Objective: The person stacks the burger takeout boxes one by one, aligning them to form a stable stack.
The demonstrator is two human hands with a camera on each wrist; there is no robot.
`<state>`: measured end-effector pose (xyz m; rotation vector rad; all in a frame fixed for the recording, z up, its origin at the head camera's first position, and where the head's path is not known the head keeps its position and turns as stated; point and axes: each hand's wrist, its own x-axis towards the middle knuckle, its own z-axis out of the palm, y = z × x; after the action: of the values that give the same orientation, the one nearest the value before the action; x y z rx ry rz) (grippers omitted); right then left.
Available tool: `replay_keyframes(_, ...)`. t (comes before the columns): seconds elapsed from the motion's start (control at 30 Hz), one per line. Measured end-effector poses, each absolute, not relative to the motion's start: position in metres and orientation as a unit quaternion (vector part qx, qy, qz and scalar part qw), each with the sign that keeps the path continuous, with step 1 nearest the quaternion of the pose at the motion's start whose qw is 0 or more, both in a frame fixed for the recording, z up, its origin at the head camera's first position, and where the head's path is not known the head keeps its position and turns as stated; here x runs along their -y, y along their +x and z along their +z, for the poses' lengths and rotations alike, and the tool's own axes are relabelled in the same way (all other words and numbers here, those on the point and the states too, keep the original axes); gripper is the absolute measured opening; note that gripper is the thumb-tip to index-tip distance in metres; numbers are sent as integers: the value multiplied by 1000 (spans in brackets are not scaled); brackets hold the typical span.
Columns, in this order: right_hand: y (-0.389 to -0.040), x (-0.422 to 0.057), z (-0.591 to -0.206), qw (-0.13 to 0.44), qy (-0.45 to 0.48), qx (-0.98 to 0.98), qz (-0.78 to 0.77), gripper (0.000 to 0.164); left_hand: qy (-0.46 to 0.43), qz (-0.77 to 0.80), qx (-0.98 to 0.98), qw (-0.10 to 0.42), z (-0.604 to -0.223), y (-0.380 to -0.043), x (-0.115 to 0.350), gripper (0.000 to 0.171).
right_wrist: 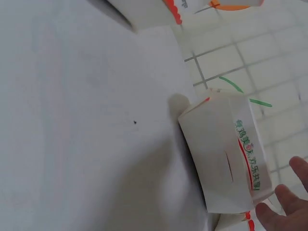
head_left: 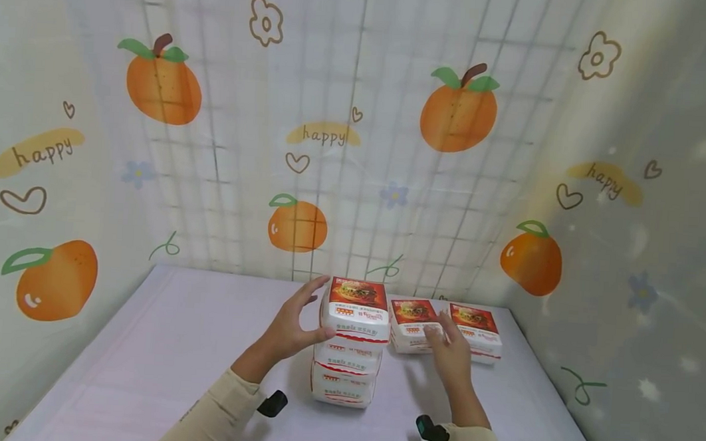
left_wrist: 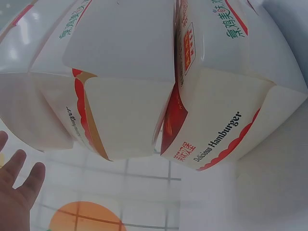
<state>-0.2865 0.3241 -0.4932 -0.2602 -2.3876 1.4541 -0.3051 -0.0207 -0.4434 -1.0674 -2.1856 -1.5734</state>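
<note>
Three white hamburger boxes with red printed tops stand in a stack. My left hand is at the left side of the top box, thumb by its front corner and fingers spread toward the back. In the left wrist view those fingers are straight and apart, beside the stacked boxes. On the right, my right hand reaches over a pair of similar boxes. Its fingertips overlap the nearer-to-stack box and the outer box. The right wrist view shows loosely extended fingers near a box's top edge.
The boxes stand on a pale table. Behind it and at both sides hangs a light curtain printed with oranges and hearts, with a grid showing through. Dark wrist cameras sit at both cuffs.
</note>
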Motion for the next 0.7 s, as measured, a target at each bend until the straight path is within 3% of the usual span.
replay_keyframes(0.7, -287, -319, -503, 144, -127, 841, 507, 76, -369, -523, 758, 129, -438, -299, 21, 91)
